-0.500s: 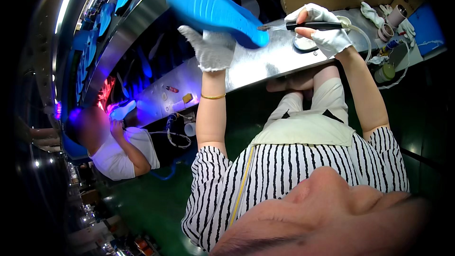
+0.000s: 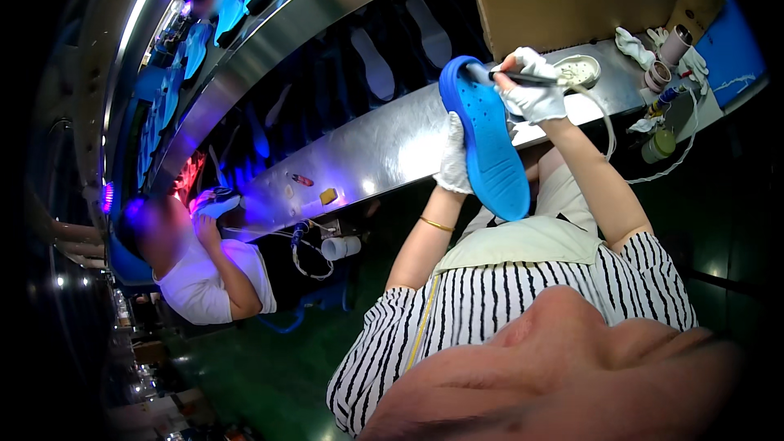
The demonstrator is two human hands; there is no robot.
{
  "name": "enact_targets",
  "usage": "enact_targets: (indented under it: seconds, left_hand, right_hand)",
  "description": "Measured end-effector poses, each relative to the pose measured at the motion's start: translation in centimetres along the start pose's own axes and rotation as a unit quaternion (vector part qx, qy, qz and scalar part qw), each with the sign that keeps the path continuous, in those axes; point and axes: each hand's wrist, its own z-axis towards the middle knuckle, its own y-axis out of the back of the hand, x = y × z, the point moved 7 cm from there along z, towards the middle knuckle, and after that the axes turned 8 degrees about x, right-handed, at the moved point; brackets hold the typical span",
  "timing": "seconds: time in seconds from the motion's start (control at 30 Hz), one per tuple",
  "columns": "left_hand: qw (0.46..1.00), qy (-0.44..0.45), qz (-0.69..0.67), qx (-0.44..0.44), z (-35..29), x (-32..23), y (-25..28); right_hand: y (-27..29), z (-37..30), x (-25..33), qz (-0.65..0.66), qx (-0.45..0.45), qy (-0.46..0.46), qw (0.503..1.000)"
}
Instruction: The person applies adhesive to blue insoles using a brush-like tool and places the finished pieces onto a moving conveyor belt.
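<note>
Sole (image 2: 492,140) slants lengthwise, lower end rightward, left grip (image 2: 454,159) clasping it, right grip (image 2: 534,101) pinching tool (image 2: 531,78).

"What does the left hand (image 2: 454,159) hold?"

"A blue shoe-shaped piece (image 2: 496,143), tilted, its gloved palm against the left edge."

"And the right hand (image 2: 532,88)?"

"It grips a black-handled tool (image 2: 535,79). The tip blurs at the piece's upper end, so contact is hard to tell."

"What is around them?"

"A white shoe (image 2: 579,72) rests on the metal bench (image 2: 359,147), near a cardboard box (image 2: 563,0). Farther left, a co-worker (image 2: 214,278) in white holds another shoe piece (image 2: 217,206)."
</note>
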Motion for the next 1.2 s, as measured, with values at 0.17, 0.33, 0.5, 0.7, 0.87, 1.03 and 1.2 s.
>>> enact_targets:
  seconds: [0.17,0.33,0.5,0.7,0.87,1.03,1.2]
  left_hand:
    - [0.995,-0.034,-0.088,0.02,0.7,-0.3,0.4]
    - [0.998,-0.044,-0.018,0.029,0.6,-0.7,0.0]
    - [0.998,-0.064,-0.006,-0.018,0.8,-1.5,0.5]
    - [0.992,-0.106,0.048,-0.046,1.3,-3.2,0.8]
    - [0.99,-0.098,0.027,-0.096,1.4,-4.2,1.5]
    - [0.99,-0.126,0.043,-0.042,2.0,-5.6,0.7]
    - [0.986,-0.134,0.06,-0.085,2.1,-6.7,0.9]
  right_hand:
    - [-2.7,-2.5,1.4,0.169,0.174,-0.06,0.968]
    - [-1.3,-1.6,3.1,0.041,0.058,0.049,0.996]
    - [-3.0,-2.9,2.6,0.053,0.168,-0.019,0.984]
    - [-2.5,-3.6,4.4,-0.092,0.108,0.112,0.984]
    - [-4.2,-4.6,1.2,0.042,0.219,-0.091,0.971]
    - [-3.4,-5.0,3.8,-0.069,0.158,0.063,0.983]
    - [-3.4,-5.2,1.5,0.053,0.242,-0.098,0.964]
